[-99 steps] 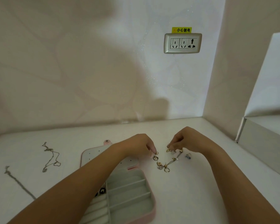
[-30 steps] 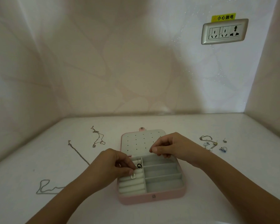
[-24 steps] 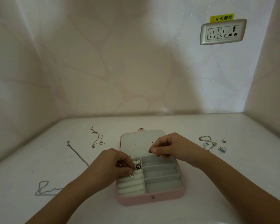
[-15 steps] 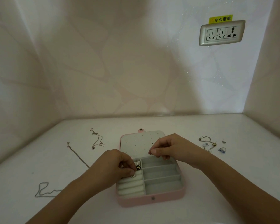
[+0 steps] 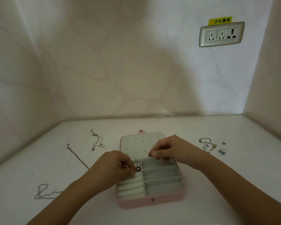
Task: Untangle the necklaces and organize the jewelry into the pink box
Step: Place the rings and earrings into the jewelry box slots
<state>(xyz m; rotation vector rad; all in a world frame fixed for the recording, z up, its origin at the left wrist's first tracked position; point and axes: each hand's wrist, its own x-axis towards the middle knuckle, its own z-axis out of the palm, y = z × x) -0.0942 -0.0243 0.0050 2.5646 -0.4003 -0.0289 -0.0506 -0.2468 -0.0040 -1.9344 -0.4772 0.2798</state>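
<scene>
Box (image 5: 150, 202): open, lid flat behind its tray.
Left hand (image 5: 113, 166): over the box's left ring rolls, fingertips pinching a small silver piece (image 5: 133, 177).
Pendant (image 5: 138, 169): black, in the box, just right of the left fingertips.
Right hand (image 5: 170, 150): over the box's hinge, thumb against forefinger; whether it holds anything, I cannot tell.
Chains (image 5: 96, 140): left of the box.
Loose pieces (image 5: 207, 144): right of the box.

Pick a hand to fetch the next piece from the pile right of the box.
Likely right. The right hand is nearer the pile, on its side of the box; the left hand is at the ring rolls, pinching a silver piece.
</scene>
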